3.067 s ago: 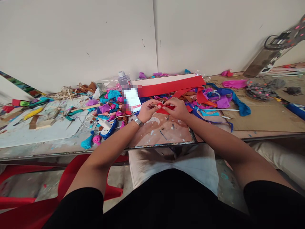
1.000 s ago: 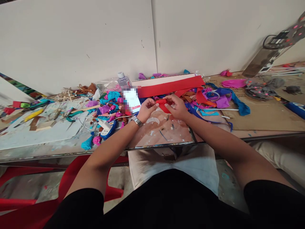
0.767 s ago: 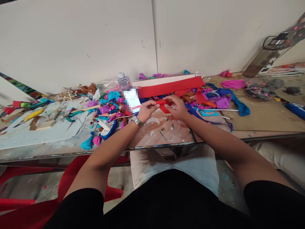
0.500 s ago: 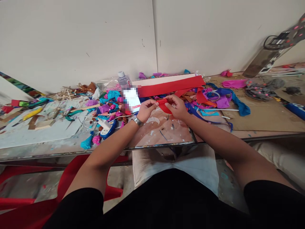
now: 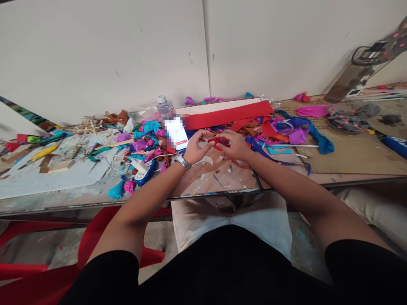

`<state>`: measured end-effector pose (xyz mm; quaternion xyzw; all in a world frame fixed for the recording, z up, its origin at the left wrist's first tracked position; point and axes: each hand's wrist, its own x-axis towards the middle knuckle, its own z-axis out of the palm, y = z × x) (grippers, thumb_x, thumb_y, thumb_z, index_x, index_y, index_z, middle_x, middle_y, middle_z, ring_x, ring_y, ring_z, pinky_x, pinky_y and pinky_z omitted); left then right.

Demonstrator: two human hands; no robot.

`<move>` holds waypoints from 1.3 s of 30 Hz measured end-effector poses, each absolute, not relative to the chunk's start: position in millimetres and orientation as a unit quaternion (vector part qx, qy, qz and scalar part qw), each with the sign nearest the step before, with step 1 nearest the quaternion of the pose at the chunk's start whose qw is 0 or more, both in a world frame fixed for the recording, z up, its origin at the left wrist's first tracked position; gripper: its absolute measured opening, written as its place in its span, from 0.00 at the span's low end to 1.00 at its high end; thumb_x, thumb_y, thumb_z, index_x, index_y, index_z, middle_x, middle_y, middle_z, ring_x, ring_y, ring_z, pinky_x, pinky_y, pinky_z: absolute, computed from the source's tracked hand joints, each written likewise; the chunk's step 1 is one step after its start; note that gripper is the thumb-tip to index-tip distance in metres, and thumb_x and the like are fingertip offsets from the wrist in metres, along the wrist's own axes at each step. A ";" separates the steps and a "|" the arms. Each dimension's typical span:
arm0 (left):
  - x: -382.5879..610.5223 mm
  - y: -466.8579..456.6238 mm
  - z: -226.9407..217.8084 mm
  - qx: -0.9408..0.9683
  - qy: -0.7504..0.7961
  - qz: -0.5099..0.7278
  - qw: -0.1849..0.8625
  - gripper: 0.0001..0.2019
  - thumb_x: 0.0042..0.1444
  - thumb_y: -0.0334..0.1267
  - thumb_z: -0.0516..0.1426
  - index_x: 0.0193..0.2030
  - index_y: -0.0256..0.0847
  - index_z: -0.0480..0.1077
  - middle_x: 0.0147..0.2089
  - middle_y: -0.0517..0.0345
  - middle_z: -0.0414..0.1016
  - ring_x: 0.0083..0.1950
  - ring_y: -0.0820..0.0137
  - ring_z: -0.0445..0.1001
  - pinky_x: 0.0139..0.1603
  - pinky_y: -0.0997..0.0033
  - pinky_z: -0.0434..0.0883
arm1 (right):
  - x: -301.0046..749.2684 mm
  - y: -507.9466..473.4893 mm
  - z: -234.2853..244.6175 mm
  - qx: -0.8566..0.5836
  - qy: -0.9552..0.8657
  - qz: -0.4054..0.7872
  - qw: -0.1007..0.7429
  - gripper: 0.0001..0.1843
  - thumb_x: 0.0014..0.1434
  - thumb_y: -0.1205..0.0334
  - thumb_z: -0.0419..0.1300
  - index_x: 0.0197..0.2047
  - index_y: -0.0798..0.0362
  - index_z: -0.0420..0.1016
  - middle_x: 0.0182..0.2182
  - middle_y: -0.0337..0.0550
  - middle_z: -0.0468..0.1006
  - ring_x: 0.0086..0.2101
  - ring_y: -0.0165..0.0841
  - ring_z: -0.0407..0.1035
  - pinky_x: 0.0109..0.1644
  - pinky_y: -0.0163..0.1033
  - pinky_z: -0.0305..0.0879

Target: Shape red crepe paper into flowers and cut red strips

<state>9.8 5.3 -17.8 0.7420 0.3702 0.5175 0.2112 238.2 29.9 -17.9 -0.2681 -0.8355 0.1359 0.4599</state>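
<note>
A small piece of red crepe paper [image 5: 218,146] is held up over the table between my two hands, bunched and partly hidden by the fingers. My left hand [image 5: 196,149], with a metal watch [image 5: 182,161] at its wrist, is closed with thumb and fingertips at the paper's left edge. From the other side my right hand [image 5: 237,145] pinches the same piece. Just behind both hands lies a long red crepe paper strip [image 5: 229,115]. A phone [image 5: 178,134] with a lit screen stands left of my left hand.
Coloured paper twists [image 5: 149,142] and a blue power strip [image 5: 144,173] clutter the left. A bottle [image 5: 165,106] stands behind the phone. Cardboard [image 5: 343,156] covers the right side, with a blue paper ribbon [image 5: 324,143] at its edge. A red chair [image 5: 95,233] is below left.
The red paper was spread flat between my fingertips and is now gathered smaller. My right hand has tipped inward and lower, and my left fingers have shifted over the paper.
</note>
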 end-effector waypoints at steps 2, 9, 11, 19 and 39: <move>10.2 3.9 -17.8 0.765 0.364 0.496 0.191 0.21 0.61 0.55 0.68 0.52 0.43 0.76 0.53 0.49 0.81 0.53 0.61 0.77 0.54 0.60 0.71 | 237.3 29.0 -18.0 -0.271 -0.840 0.132 0.451 0.26 0.68 0.36 0.63 0.49 0.50 0.86 0.38 0.48 0.82 0.36 0.39 0.75 0.42 0.44 0.72; 9.7 4.7 -17.5 0.772 0.362 0.500 0.154 0.19 0.59 0.54 0.70 0.49 0.43 0.79 0.48 0.50 0.82 0.48 0.61 0.77 0.52 0.60 0.72 | 235.0 27.5 -18.3 -0.269 -0.830 0.141 0.467 0.29 0.65 0.32 0.64 0.48 0.51 0.87 0.37 0.48 0.84 0.35 0.38 0.77 0.41 0.43 0.73; 10.2 3.6 -16.8 0.768 0.368 0.502 0.154 0.19 0.59 0.55 0.70 0.48 0.43 0.80 0.48 0.50 0.83 0.48 0.61 0.77 0.52 0.59 0.72 | 234.9 26.1 -17.4 -0.270 -0.825 0.154 0.472 0.28 0.65 0.33 0.65 0.48 0.50 0.86 0.37 0.47 0.85 0.35 0.38 0.77 0.41 0.42 0.73; 11.3 1.4 -17.4 0.762 0.382 0.499 0.154 0.18 0.62 0.56 0.67 0.48 0.44 0.81 0.47 0.50 0.83 0.46 0.61 0.77 0.51 0.59 0.73 | 235.7 25.9 -19.2 -0.272 -0.812 0.177 0.486 0.26 0.64 0.35 0.68 0.48 0.49 0.84 0.37 0.45 0.85 0.36 0.38 0.78 0.42 0.42 0.75; 12.1 7.6 -23.8 0.737 0.360 0.515 0.249 0.22 0.66 0.61 0.62 0.50 0.43 0.77 0.51 0.50 0.80 0.48 0.64 0.78 0.51 0.62 0.75 | 236.7 27.0 -18.6 -0.271 -0.809 0.184 0.488 0.20 0.65 0.41 0.66 0.46 0.49 0.84 0.43 0.47 0.88 0.42 0.42 0.82 0.50 0.47 0.78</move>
